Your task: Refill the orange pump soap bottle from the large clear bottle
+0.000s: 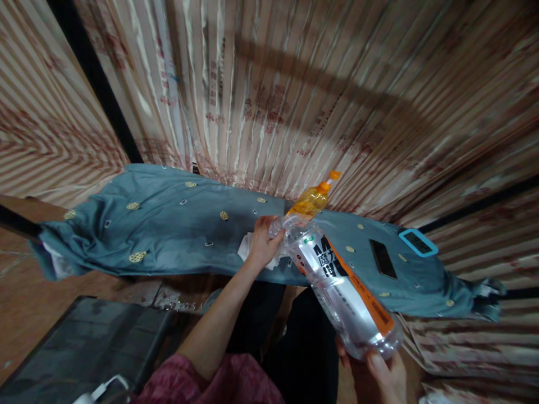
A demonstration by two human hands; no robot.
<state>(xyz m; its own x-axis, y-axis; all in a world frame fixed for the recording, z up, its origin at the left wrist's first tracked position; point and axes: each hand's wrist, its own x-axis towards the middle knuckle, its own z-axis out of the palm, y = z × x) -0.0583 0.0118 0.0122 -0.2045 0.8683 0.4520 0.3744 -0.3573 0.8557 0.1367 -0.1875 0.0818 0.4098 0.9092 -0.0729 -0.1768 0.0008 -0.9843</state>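
Observation:
A large clear plastic bottle with a silver and orange label slants across the space in front of me, its neck up and to the left. My left hand is closed round the neck end. Under the lower end, my right hand grips the base with the thumb on top. Just behind the neck stands a pump bottle of yellow-orange liquid with an orange pump head; its lower part is hidden. White tissue or cloth lies on the table beneath my left hand.
The narrow table wears a blue-grey cloth with yellow pineapple prints. To the right lie a dark phone and a blue-framed device. A dark box sits at lower left, a white cable on it. Striped curtains hang behind.

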